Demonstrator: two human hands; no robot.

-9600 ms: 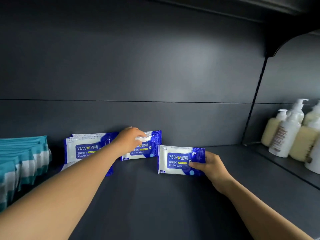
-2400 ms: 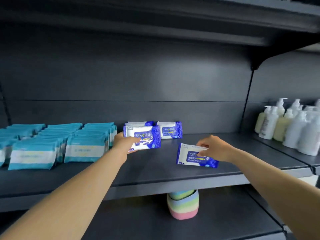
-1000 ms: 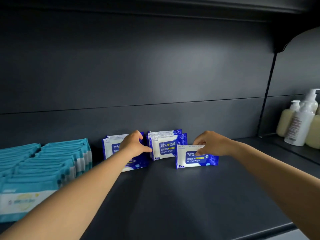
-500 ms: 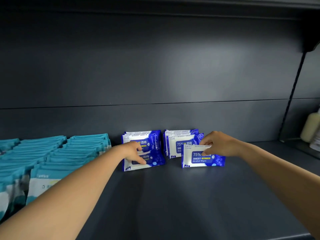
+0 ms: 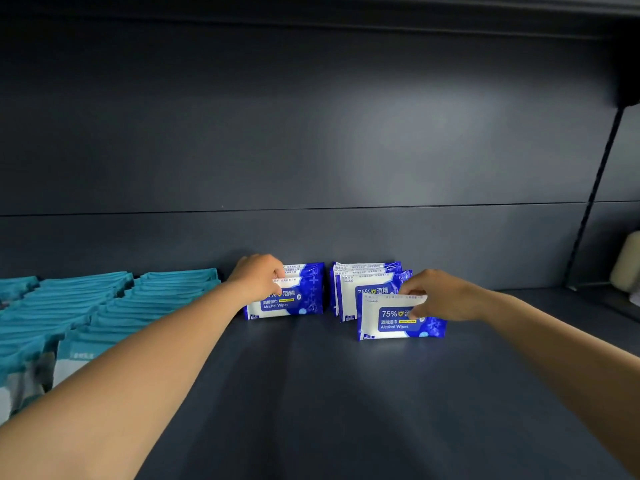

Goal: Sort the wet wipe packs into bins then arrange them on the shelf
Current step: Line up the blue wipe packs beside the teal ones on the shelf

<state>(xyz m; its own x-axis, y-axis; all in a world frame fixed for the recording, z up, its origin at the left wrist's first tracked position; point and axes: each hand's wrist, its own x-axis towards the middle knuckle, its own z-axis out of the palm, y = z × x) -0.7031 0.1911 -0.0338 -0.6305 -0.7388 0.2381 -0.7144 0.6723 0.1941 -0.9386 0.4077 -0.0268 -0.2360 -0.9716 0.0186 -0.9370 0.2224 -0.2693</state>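
Both arms are stretched deep onto the dark shelf [image 5: 311, 393]. The left hand [image 5: 258, 277] grips the top edge of the left stack of blue wipe packs [image 5: 294, 299], fingers curled over the upper seam, where half a second ago it lay lower across the front of that pack; the stack now stands more upright against the back panel [image 5: 311, 150]. The right hand [image 5: 440, 296] pinches the upper right part of the front blue pack [image 5: 391, 322], thumb on the face and fingers behind, holding it upright on its bottom edge just in front of the middle stack of blue packs [image 5: 363, 282], overlapping that stack's lower right corner. That grip is the same as a moment ago, and the pack sits in much the same place as before. The two stacks stand side by side with a narrow gap between them. To the left, rows of teal wipe packs [image 5: 104, 306] lie overlapped along the shelf, close beside the left stack. At the far right edge a pale bottle [image 5: 627, 261] shows only partly, beyond the dark upright post [image 5: 595, 192]; less of it shows than a second ago.
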